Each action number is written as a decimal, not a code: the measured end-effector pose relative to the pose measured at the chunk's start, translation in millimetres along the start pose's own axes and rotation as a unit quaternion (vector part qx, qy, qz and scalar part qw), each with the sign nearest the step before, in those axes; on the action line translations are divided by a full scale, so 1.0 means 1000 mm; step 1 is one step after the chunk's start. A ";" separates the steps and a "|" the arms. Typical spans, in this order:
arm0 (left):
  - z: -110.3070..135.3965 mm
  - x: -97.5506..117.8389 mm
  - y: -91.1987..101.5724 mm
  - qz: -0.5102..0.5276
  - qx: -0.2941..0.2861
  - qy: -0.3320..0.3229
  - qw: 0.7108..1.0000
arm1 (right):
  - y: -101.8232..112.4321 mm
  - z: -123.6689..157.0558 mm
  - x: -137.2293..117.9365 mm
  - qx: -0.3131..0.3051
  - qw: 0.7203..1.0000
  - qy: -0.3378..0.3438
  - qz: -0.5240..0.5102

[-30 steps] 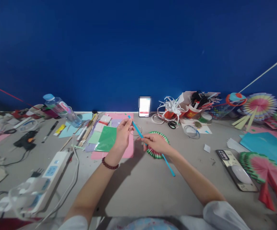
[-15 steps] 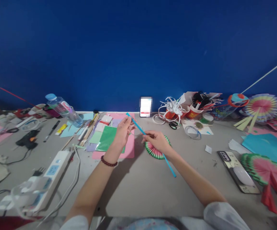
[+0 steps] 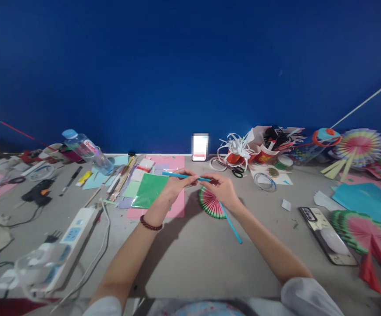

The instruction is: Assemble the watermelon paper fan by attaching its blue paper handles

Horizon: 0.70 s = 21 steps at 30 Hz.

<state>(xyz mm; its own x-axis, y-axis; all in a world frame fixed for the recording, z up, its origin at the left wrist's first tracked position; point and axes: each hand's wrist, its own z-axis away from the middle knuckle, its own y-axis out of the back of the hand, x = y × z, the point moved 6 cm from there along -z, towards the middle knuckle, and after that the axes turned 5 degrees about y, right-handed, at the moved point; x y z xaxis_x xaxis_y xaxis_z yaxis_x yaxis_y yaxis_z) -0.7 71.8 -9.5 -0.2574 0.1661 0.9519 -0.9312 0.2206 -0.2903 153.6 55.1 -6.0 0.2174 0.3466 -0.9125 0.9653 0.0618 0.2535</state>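
Between my two hands a narrow blue paper strip is held nearly level above the table. My left hand pinches it near its middle, with one end sticking out past the fingers to the left. My right hand is closed on the strip's right end. Below my right hand lies a pleated watermelon-patterned paper fan, partly covered by that hand. Another blue strip rests on the table, one end against the fan and under my right wrist.
A green packet on pink paper lies left of my hands. Beyond are a propped phone, scissors and a cup of white strips. A power strip and glue gun lie left, another phone right.
The held strip has turned from a steep slant to nearly level. My left hand has come down and right, closer to my right hand.
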 end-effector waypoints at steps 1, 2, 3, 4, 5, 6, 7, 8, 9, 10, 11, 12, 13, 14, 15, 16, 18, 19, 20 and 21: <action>0.000 0.000 0.001 0.001 0.004 0.002 1.000 | 0.000 0.000 0.002 0.002 1.000 -0.009 -0.012; -0.001 -0.001 0.002 0.002 0.010 0.003 1.000 | 0.000 -0.001 0.004 0.005 1.000 -0.017 -0.024; -0.001 -0.001 0.002 0.002 0.016 0.004 1.000 | 0.000 -0.001 0.007 0.007 0.999 -0.026 -0.037; -0.001 -0.001 0.003 0.001 0.023 0.004 1.000 | 0.000 0.000 0.009 0.008 0.998 -0.037 -0.050; 0.000 -0.001 0.003 -0.002 0.028 0.003 1.000 | -0.001 0.000 0.011 0.009 0.997 -0.049 -0.062; 0.000 -0.001 0.002 -0.007 0.030 0.003 1.000 | -0.001 0.000 0.012 0.008 0.996 -0.059 -0.072; 0.001 0.000 0.001 -0.015 0.027 0.004 1.000 | -0.001 0.000 0.012 0.008 0.994 -0.067 -0.081; 0.002 0.000 -0.001 -0.025 0.020 0.005 0.999 | -0.002 0.000 0.011 0.006 0.994 -0.072 -0.087; 0.002 0.000 -0.002 -0.036 0.011 0.006 0.999 | -0.002 0.000 0.010 0.004 0.993 -0.075 -0.091; 0.003 0.000 -0.004 -0.046 0.004 0.008 0.999 | -0.002 0.000 0.009 0.002 0.993 -0.076 -0.092; 0.004 0.000 -0.006 -0.055 -0.002 0.009 0.998 | -0.002 0.000 0.008 0.000 0.993 -0.077 -0.091; 0.004 0.000 -0.006 -0.061 -0.004 0.010 0.998 | -0.002 0.000 0.007 -0.001 0.993 -0.078 -0.088; 0.004 0.000 -0.007 -0.064 -0.002 0.011 0.998 | -0.001 0.000 0.006 0.000 0.993 -0.079 -0.083; 0.004 0.001 -0.007 -0.066 0.003 0.012 0.998 | -0.001 0.000 0.005 0.003 0.994 -0.080 -0.078; 0.004 0.001 -0.007 -0.066 0.009 0.013 0.998 | -0.001 0.000 0.005 0.008 0.994 -0.080 -0.074; 0.004 0.001 -0.007 -0.067 0.015 0.013 0.998 | 0.000 0.001 0.006 0.010 0.994 -0.081 -0.072; 0.004 0.000 -0.007 -0.066 0.027 0.013 0.997 | 0.000 0.003 0.007 0.011 0.994 -0.081 -0.073; 0.004 0.000 -0.007 -0.065 0.031 0.012 0.997 | -0.001 0.003 0.009 0.009 0.994 -0.081 -0.075; 0.004 -0.001 -0.007 -0.063 0.034 0.013 0.997 | -0.001 0.003 0.010 0.005 0.994 -0.080 -0.075; 0.003 -0.001 -0.006 -0.060 0.037 0.015 0.997 | -0.002 0.002 0.012 -0.002 0.994 -0.078 -0.074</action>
<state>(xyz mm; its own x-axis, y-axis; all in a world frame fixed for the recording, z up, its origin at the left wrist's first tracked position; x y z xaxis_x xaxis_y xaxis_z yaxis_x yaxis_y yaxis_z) 4.5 67.1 -8.7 -0.1359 0.1707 0.9759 -0.9717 0.1691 -0.1649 154.3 57.3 -18.5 0.0936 0.1850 -0.9783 0.9878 0.1058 0.1145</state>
